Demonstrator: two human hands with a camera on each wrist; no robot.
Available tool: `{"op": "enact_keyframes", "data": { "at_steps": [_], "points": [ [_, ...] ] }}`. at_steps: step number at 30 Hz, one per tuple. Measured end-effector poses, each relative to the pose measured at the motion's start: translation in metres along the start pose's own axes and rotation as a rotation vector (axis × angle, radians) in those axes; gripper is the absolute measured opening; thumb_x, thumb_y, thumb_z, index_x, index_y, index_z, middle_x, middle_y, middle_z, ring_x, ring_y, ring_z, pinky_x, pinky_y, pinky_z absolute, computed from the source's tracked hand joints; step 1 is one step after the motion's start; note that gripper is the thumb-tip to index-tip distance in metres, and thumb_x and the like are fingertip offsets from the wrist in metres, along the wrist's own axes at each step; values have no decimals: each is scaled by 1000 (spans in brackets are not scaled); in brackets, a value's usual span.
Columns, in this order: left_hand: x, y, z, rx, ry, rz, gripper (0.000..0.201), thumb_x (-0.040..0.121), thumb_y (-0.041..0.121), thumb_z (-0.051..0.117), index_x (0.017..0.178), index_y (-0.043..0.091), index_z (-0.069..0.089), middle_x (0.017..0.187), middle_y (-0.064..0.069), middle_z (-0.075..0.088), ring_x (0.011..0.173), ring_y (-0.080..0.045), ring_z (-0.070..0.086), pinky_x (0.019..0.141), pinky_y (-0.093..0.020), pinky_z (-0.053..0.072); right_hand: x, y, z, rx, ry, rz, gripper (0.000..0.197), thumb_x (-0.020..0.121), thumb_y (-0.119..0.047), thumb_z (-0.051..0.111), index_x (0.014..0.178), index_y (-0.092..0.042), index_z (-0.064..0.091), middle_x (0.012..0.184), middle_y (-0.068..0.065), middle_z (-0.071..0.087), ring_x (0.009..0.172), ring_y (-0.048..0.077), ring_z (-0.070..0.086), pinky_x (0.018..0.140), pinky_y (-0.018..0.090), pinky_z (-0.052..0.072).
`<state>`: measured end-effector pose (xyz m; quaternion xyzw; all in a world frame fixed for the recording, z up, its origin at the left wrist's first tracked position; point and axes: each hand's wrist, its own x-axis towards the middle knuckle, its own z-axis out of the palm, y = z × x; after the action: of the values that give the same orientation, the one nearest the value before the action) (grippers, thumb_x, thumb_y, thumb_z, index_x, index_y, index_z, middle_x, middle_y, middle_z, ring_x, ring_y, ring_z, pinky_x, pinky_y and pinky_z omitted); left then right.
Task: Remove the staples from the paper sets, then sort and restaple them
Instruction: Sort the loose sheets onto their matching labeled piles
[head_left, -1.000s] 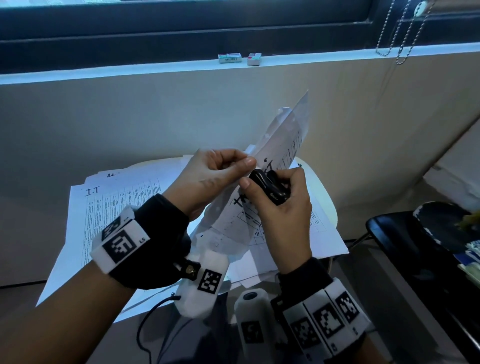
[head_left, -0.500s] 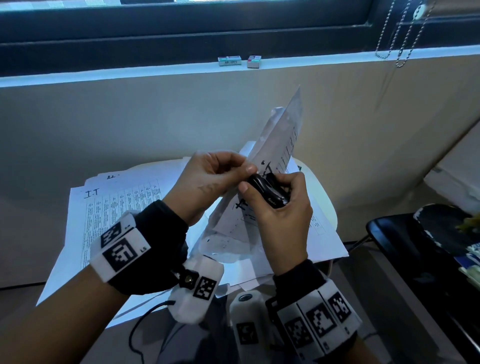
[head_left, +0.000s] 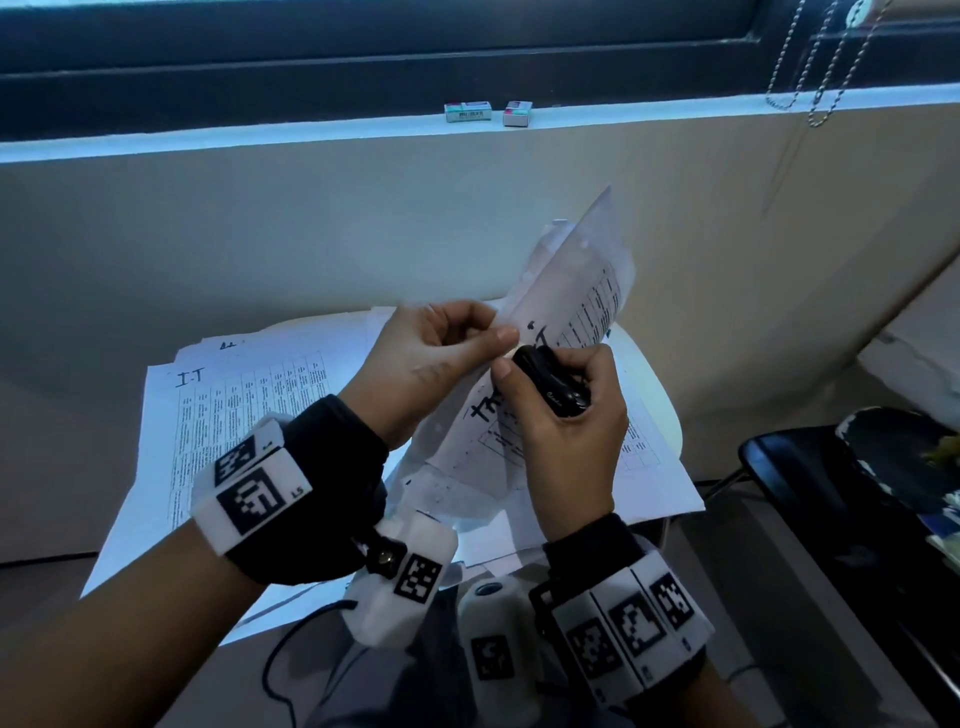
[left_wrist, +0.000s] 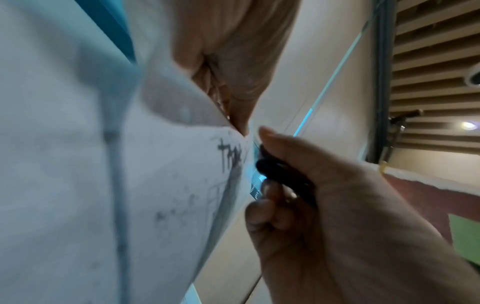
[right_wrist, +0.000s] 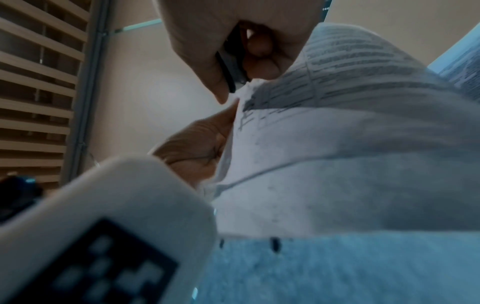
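Observation:
I hold a stapled paper set (head_left: 566, 296) upright above the table, its printed tables facing right. My left hand (head_left: 441, 353) pinches the set's corner between thumb and fingers, seen close in the left wrist view as the left hand (left_wrist: 233, 67) on the paper set (left_wrist: 103, 164). My right hand (head_left: 561, 415) grips a small black staple tool (head_left: 550, 387) whose tip meets the pinched corner. The right wrist view shows the staple tool (right_wrist: 231, 61) in my right hand (right_wrist: 221, 37), right at the paper set's (right_wrist: 337, 144) torn corner. The staple itself is hidden.
More printed sheets (head_left: 249, 415) lie spread over a small round white table (head_left: 654, 395). Two small boxes (head_left: 467, 111) sit on the window ledge. A black chair (head_left: 831, 493) stands at the right, bead cords (head_left: 831, 62) hang top right.
Both hands and the paper set have shifted slightly, and the tool's tip has stayed at the pinched corner. The grips are unchanged.

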<state>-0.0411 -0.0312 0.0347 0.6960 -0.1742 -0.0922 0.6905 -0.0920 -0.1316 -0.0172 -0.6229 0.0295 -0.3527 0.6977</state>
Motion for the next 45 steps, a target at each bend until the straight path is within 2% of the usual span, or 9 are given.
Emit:
{"op": "enact_keyframes", "data": {
  "at_steps": [5, 12, 17, 21, 28, 33, 39, 42, 45],
  "points": [
    [7, -2, -8, 29, 55, 2, 12, 88, 6, 57, 77, 10, 55, 68, -5, 63, 57, -10, 57, 59, -21, 49, -1, 0, -7, 21, -13, 10, 30, 73, -14, 78, 79, -23, 50, 78, -18, 65, 75, 4, 65, 68, 26, 56],
    [16, -3, -15, 294, 119, 106, 25, 86, 9, 62, 88, 26, 45, 65, -5, 57, 59, -21, 57, 59, -32, 49, 6, 5, -22, -23, 7, 50, 28, 74, -10, 76, 79, -18, 50, 77, -7, 61, 68, -3, 60, 63, 13, 49],
    [21, 10, -13, 595, 86, 257, 13, 72, 15, 78, 76, 22, 68, 62, 6, 55, 56, -3, 46, 58, -14, 39, 12, 10, -32, -27, 43, 102, 33, 68, -23, 82, 79, -19, 51, 70, -9, 62, 62, 1, 57, 60, 22, 51],
    [24, 21, -13, 599, 59, 247, 29, 59, 18, 84, 80, 26, 67, 75, 8, 63, 51, 3, 54, 54, -11, 45, 13, 7, -43, -24, 13, 125, 36, 64, -34, 81, 82, -22, 51, 73, -17, 65, 68, 0, 60, 67, 32, 54],
    [28, 14, -8, 538, 118, 192, 18, 65, 21, 77, 72, 26, 61, 77, -3, 66, 59, -14, 62, 60, -29, 53, -1, 5, -42, -38, -84, 106, 39, 66, -36, 81, 90, -23, 53, 82, -19, 66, 78, 0, 63, 73, 25, 55],
    [26, 18, -12, 396, -64, 74, 40, 62, 0, 79, 98, 13, 66, 91, -11, 65, 74, -20, 58, 69, -29, 54, 0, 5, -41, 11, -157, 144, 38, 66, -31, 72, 96, -23, 51, 89, -10, 68, 86, 1, 65, 76, 17, 51],
    [25, 15, -11, 611, -15, 146, 73, 63, 2, 81, 124, 28, 50, 97, -1, 60, 70, -12, 59, 69, -20, 51, -2, 3, -40, 10, -210, 199, 37, 71, -36, 70, 97, -29, 45, 88, -23, 66, 86, -3, 63, 78, 29, 53],
    [26, 9, -11, 502, 72, 82, 60, 57, 4, 86, 108, 21, 57, 81, 1, 60, 56, -3, 56, 58, -17, 50, -2, 4, -40, 19, -204, 209, 38, 72, -38, 72, 98, -31, 46, 88, -25, 65, 88, -2, 63, 77, 26, 52],
    [29, 3, -12, 390, 47, -15, 33, 48, 18, 83, 74, 16, 64, 75, -14, 66, 60, -17, 60, 64, -30, 53, 0, 4, -39, 33, -200, 211, 38, 71, -37, 74, 97, -30, 46, 89, -17, 66, 88, -1, 63, 76, 24, 53]
  ]
}}
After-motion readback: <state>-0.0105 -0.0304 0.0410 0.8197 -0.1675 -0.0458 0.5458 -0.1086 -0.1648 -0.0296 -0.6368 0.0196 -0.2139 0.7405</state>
